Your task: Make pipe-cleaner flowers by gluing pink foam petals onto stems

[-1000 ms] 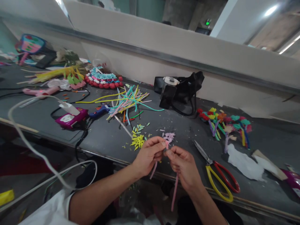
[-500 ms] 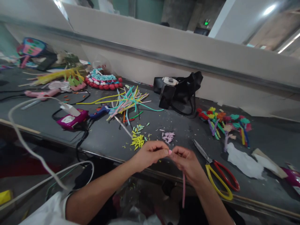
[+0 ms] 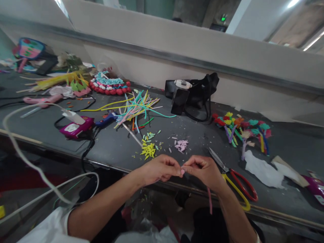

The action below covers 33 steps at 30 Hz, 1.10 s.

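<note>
Head view put the pink strip [image 3: 210, 201] at the middle of the near edge of the bench [image 3: 113, 148], its free length hanging below the right hand [image 3: 206, 172] and a small pink nub [image 3: 182, 172] showing where the fingertips met. Whether nub and strip were one piece could not be told, since the fingers hid whatever lay between. The left hand [image 3: 162, 168] had thumb and forefinger drawn narrow on the nub; the right hand's thumb and forefinger pinched close against its other side, the strip trailing from beneath that palm. By its look the strip was very light, thin and soft, more likely to bend than to snap, perhaps with some stiffness in its core; a fuzzy surface, if it had one, would hardly be slippery. The best hold seemed to be a fingertip pinch right beside the nub, firm enough to keep it from turning but not so hard as to flatten it, with the tail left free. Just beyond the hands lay lilac snippets [image 3: 181, 145] and yellow snippets [image 3: 149, 151]; beside the right hand, scissors [image 3: 219, 160] with red and yellow handles; farther back, a loose heap of coloured strips [image 3: 138, 108].
</note>
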Available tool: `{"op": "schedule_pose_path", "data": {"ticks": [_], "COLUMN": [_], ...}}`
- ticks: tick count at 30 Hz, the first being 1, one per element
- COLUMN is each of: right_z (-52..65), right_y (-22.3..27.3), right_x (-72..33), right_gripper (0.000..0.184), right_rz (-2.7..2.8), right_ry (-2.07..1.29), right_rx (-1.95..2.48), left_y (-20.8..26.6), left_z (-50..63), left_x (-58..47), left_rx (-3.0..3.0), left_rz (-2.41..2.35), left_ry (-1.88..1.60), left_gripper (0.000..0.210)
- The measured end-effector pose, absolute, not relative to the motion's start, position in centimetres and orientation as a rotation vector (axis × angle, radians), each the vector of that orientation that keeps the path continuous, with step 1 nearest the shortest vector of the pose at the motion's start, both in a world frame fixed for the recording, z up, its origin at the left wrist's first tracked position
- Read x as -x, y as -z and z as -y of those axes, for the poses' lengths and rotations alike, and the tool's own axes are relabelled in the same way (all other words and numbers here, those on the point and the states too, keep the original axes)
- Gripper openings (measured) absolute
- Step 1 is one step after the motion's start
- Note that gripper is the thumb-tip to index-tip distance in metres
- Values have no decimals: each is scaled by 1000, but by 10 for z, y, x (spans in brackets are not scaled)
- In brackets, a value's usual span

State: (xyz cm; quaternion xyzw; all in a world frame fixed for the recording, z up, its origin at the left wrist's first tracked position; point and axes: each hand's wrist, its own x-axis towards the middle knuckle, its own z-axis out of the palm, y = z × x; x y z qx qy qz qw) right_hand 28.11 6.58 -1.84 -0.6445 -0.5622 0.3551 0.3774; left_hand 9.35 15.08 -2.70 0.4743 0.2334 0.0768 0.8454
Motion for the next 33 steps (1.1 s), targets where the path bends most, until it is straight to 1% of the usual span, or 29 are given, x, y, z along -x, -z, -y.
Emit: {"op": "schedule_pose_path", "data": {"ticks": [8,12,15,20,23,29,33], "right_z": [-63,-62,-60,-59,-59,-57,-58], "right_y": [16,12,9,6,7,13,17], "right_x": [-279,-277,-276,-272,-266,-255,-251], "right_gripper": [24,13,13,14,13,17,20], "right_rz": [1511,1672,1815,1863,1838,1792,1770], "right_ry": [-998,-824,-647,-455,-369,-218,-160], "right_rx": [1709,1723,1669,1688,1670,1599,1613], "left_y": [29,31,33,41,41,37,36], "left_z": [-152,-148,-146,-141,-137,-136,-140], "left_x": [-95,-99,-102,-110,-114,-117,-115], "left_rx": [-1160,-1219,-1293,-1423,-1296,-851,-685], "left_rz": [-523,-603,-660,-693,-756,-670,-595], "left_ry": [-107,-98,-122,-390,-501,-579,-594], "left_gripper": [28,31,32,21,18,28,28]}}
